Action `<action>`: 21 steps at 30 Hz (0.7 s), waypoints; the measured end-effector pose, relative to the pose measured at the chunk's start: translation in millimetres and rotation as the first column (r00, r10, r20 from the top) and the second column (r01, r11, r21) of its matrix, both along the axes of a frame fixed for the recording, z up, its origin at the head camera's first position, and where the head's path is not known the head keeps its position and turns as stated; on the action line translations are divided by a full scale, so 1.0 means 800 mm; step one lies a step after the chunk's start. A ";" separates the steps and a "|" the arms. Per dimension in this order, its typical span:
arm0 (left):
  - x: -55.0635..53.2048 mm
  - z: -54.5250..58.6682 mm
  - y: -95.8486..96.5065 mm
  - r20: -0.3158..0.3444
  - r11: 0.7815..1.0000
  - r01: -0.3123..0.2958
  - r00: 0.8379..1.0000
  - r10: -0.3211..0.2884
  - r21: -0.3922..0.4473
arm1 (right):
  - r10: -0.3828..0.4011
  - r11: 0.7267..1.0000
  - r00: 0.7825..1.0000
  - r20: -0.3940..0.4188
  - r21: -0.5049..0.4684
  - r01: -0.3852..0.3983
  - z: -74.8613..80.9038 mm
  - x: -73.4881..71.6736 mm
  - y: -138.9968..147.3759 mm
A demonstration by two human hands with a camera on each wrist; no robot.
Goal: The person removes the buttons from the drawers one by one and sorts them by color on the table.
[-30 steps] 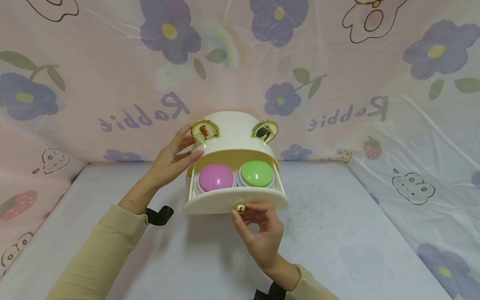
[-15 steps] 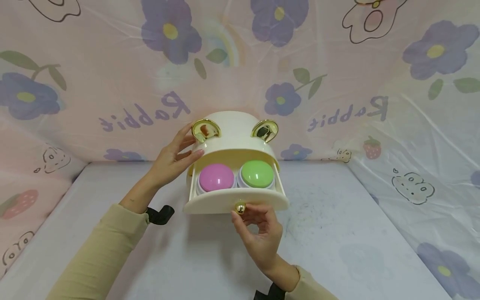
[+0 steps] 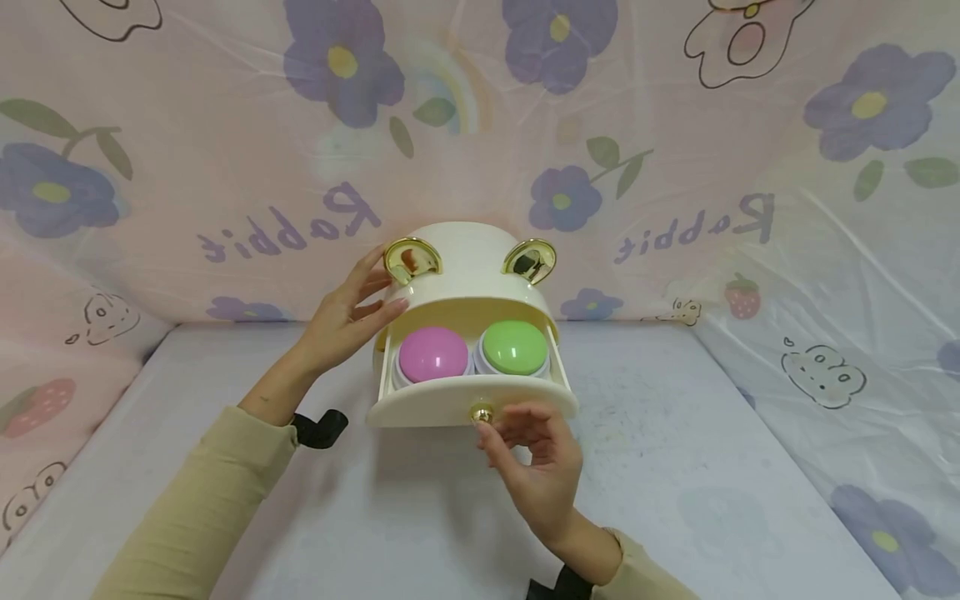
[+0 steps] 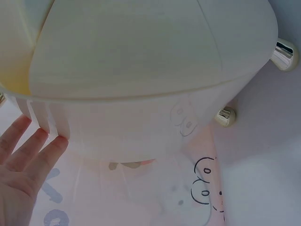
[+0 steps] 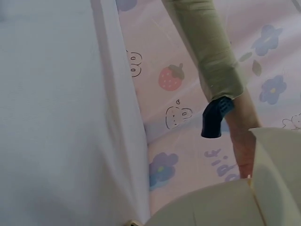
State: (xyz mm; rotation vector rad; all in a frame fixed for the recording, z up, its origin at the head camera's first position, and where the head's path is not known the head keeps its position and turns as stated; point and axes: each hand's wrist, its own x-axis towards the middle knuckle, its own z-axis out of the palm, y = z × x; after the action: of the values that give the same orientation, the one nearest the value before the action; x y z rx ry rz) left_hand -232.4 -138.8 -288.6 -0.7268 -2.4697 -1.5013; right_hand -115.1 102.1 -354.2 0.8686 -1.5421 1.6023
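A cream storage box (image 3: 468, 258) with gold-rimmed ears stands on the table, its front drawer (image 3: 427, 403) pulled out. Inside the drawer sit a purple-topped round piece (image 3: 432, 354) and a green-topped one (image 3: 515, 347), each with a white base. My left hand (image 3: 337, 325) rests against the box's left side, thumb at the front near the ear; in the left wrist view its fairly straight fingertips touch the wall. My right hand (image 3: 538, 475) is at the gold knob (image 3: 482, 413), thumb tip just below it, fingers loosely bent to the right, nothing visibly held.
A white-covered table (image 3: 675, 467) lies under the box. Behind it and at the sides hangs a printed cloth (image 3: 465, 167) with flowers and rabbits. Gold feet (image 4: 225, 117) show on the box in the left wrist view.
My right hand has let go of the knob and shifted slightly right and down. The drawer, the box and my left hand have stayed in place.
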 end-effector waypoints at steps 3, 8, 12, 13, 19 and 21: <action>-0.001 -0.001 0.000 -0.010 1.000 0.015 1.000 -0.014 0.009 | 0.028 1.000 1.000 0.009 -0.013 -0.028 0.010 0.003 0.005; 0.001 0.000 0.000 -0.016 0.999 0.026 1.000 -0.026 0.031 | 0.052 0.998 0.999 0.009 -0.032 -0.052 0.027 0.004 0.012; 0.001 -0.001 0.000 -0.015 0.999 0.026 1.000 -0.025 0.029 | 0.052 0.998 0.999 0.012 -0.033 -0.051 0.036 0.004 0.017; 0.000 -0.001 -0.001 -0.017 0.999 0.026 1.000 -0.026 0.030 | 0.049 0.998 0.999 0.015 -0.033 -0.049 0.038 0.003 0.018; -0.001 -0.002 0.000 -0.023 0.999 0.025 0.999 -0.024 0.023 | 0.018 1.000 0.999 0.040 -0.017 -0.017 0.050 0.002 0.026; 0.000 -0.001 0.000 -0.024 0.999 0.026 0.999 -0.025 0.022 | 0.014 1.000 0.999 0.039 -0.014 -0.014 0.054 0.001 0.029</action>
State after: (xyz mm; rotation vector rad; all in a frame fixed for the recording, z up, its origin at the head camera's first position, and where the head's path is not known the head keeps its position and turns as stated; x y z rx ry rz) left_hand -232.8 -138.7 -289.7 -0.7702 -2.4316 -1.5177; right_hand -114.4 125.7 -310.9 0.8465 -1.5530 1.6472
